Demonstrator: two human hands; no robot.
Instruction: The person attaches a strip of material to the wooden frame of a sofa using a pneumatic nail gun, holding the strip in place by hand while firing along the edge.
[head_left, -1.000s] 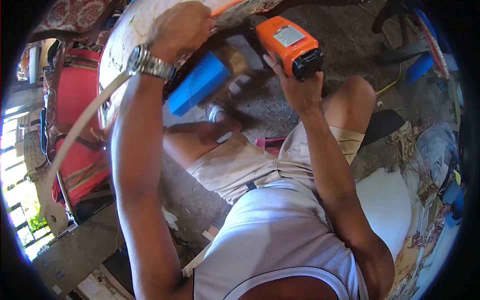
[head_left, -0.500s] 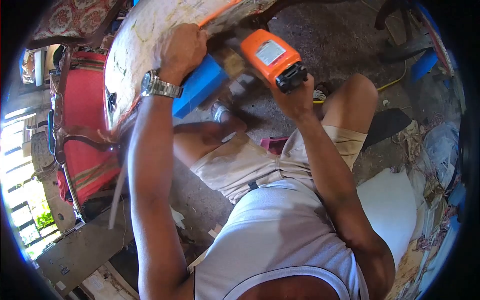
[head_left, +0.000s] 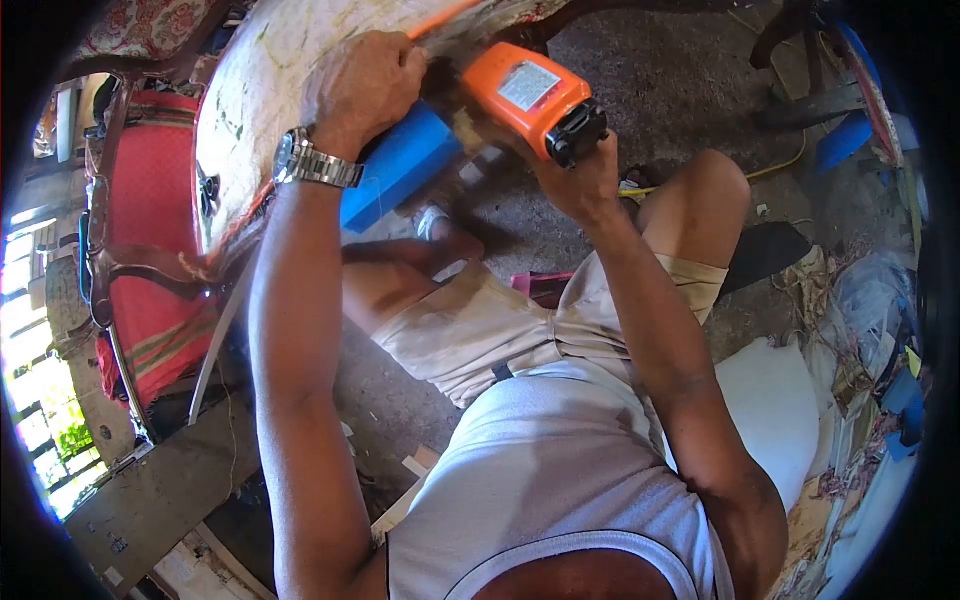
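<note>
My right hand (head_left: 580, 180) is wrapped round the handle of an orange and black staple gun (head_left: 527, 92), with a white label on top of its body. Its nose points toward the furniture edge and is blurred. My left hand (head_left: 368, 85) is closed at the rim of a pale, stained upholstered piece (head_left: 262, 90). An orange strip (head_left: 445, 18) runs out from the fingers along that rim; the fingertips are partly hidden. Below the left hand is a blue block-shaped piece (head_left: 405, 165). A metal watch (head_left: 320, 165) is on my left wrist.
A wooden-framed chair with red fabric (head_left: 155, 240) stands at left. A yellow hose (head_left: 785, 165) crosses the floor at right. A white sack (head_left: 765, 410), clear plastic (head_left: 870, 300) and scraps lie to the right. Boards (head_left: 150, 500) are at lower left.
The staple gun and my right hand have shifted slightly up and left. My left hand remains closed at the rim, a little higher in view. The whole view has shifted slightly.
</note>
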